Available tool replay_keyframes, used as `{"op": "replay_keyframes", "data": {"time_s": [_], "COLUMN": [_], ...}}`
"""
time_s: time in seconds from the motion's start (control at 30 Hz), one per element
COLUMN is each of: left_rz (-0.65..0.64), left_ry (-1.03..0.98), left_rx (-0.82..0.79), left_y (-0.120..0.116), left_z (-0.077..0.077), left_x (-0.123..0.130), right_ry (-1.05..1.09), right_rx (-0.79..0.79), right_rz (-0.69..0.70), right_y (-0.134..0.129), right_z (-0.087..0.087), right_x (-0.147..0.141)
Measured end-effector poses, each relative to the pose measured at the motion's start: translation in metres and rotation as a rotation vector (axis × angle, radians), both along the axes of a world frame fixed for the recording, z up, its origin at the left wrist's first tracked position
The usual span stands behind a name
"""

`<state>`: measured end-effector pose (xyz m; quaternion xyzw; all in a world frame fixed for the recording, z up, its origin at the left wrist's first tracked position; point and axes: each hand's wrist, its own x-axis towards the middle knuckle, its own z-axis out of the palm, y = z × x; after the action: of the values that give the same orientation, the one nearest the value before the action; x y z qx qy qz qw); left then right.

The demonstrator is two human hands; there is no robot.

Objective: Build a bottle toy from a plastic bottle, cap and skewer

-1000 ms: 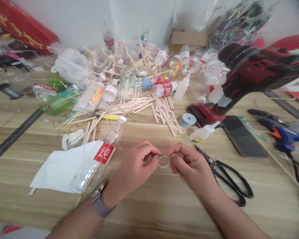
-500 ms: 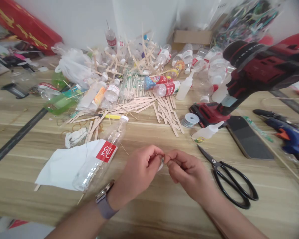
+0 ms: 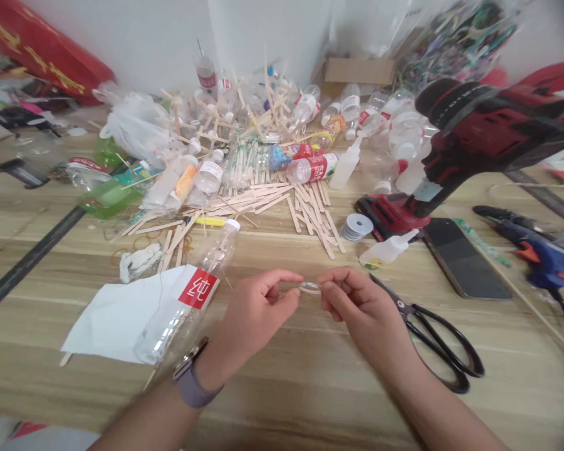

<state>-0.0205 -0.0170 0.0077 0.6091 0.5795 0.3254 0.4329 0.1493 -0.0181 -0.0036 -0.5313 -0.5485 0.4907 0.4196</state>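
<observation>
A small whitish, see-through ring-like piece (image 3: 311,288) is pinched between the thumb and fingertips of my right hand (image 3: 361,307). Its far end points at my left hand (image 3: 258,319), whose thumb and forefinger are parted around that end; the left hand does not grip it. To the left lies a clear plastic bottle (image 3: 188,313) with a red label and white cap, on its side over a sheet of white paper (image 3: 108,319). Black-handled scissors (image 3: 439,338) lie beside my right hand, partly hidden by it.
Loose wooden sticks (image 3: 310,213) and a heap of plastic bottles (image 3: 209,175) fill the back. On the right are a red cordless drill (image 3: 489,131), a wire spool (image 3: 356,227), a glue bottle (image 3: 388,250), a phone (image 3: 465,260) and a blue glue gun (image 3: 540,250).
My hands, fingertips together before, have drawn slightly apart. The left fingers have let go and opened, and the small ring-like piece now shows between the hands, held by the right.
</observation>
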Motion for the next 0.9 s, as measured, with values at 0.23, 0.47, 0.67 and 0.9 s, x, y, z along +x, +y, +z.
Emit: {"op": "replay_keyframes", "data": {"time_s": [0.23, 0.47, 0.67, 0.9], "left_rz": [0.030, 0.027, 0.009, 0.037], "left_ry": [-0.070, -0.109, -0.113, -0.207], "left_rx": [-0.007, -0.048, -0.072, -0.165], "left_y": [-0.001, -0.001, -0.004, -0.003], "left_z": [-0.003, -0.004, -0.008, -0.009], "left_x": [0.000, 0.002, 0.007, 0.010], "right_ry": [-0.043, -0.156, -0.285, -0.326], "right_rx": [0.045, 0.233, 0.421, 0.481], "right_rz": [0.051, 0.107, 0.140, 0.127], "right_y": [-0.004, -0.008, -0.011, -0.012], "right_z": [-0.004, -0.008, -0.010, -0.016], "right_x": [-0.005, -0.005, -0.005, -0.006]}}
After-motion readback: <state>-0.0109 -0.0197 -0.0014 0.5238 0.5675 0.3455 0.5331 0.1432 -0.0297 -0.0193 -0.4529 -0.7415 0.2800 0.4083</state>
